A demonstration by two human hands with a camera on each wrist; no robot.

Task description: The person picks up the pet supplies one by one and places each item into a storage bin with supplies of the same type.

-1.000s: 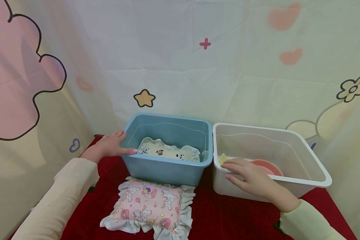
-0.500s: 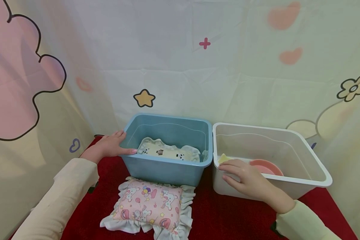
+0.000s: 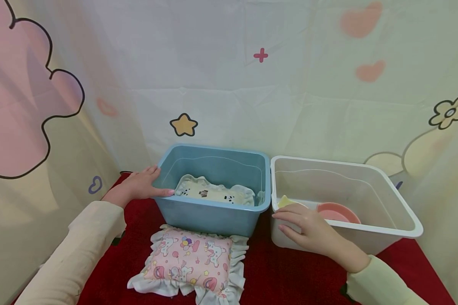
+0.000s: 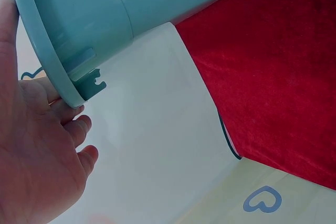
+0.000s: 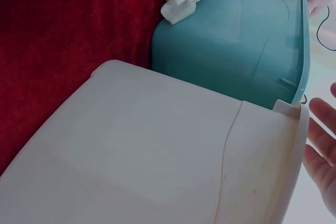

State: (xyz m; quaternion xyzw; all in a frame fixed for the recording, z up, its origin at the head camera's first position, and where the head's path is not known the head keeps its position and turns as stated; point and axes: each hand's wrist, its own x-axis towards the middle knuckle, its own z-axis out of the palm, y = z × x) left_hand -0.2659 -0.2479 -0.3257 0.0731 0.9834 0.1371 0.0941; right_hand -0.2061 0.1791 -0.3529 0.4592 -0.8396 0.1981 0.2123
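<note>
At the front left corner of a light blue plastic bin (image 3: 210, 216), my left hand (image 3: 137, 184) rests on the rim. Its thumb lies along the front edge, while the fingers lie on the left edge. Inside that bin is a cream frilled pillow (image 3: 210, 192) printed with small animal figures. My right hand (image 3: 309, 226) hovers by the front left rim of a white plastic bin (image 3: 370, 236), fingers loosely bent and holding nothing. A pink round dish (image 3: 337, 211) and a partly hidden pale yellow piece with a pointed corner (image 3: 285, 201) lie in the white bin.
A pink frilled pillow (image 3: 192, 258) with unicorn prints lies in front of the blue bin. Red cloth (image 3: 290, 275) covers the table. Behind both bins hangs a pale curtain (image 3: 229, 84) with cartoon prints; it also borders the sides.
My right hand has slid a little left along the white bin's front rim, uncovering more of the pink dish. My left hand, the bins and the pillows have stayed in place.
</note>
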